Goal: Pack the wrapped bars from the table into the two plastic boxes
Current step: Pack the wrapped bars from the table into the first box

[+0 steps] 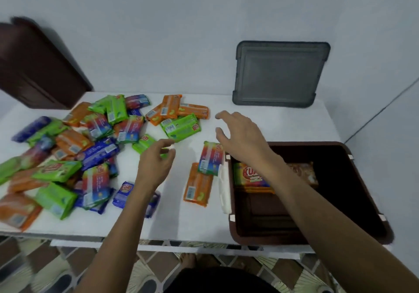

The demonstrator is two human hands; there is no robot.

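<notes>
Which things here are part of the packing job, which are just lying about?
Job: wrapped bars on the table, brown box, bars inside it, left hand, right hand.
Lying about: upright grey plastic piece (lid or box?), dark brown panel, tiled floor.

Table (272, 120): under both hands, bearing the bars and the box.
Bar pile (74, 147): left of the left hand (156, 159), overlapping, reaching the table's left edge.
Far cluster (179, 116): behind the left hand, left of the right hand (240, 134).
2 loose bars (197, 186): between the 2 hands, 1 overlapping the other, just beside the box.
Plastic box (260, 240): beneath the right forearm, at the table's front right corner.
Stacked bars (249, 177): in the box, under the right wrist.
Lid (278, 72): behind the right hand, upright against the wall.
</notes>
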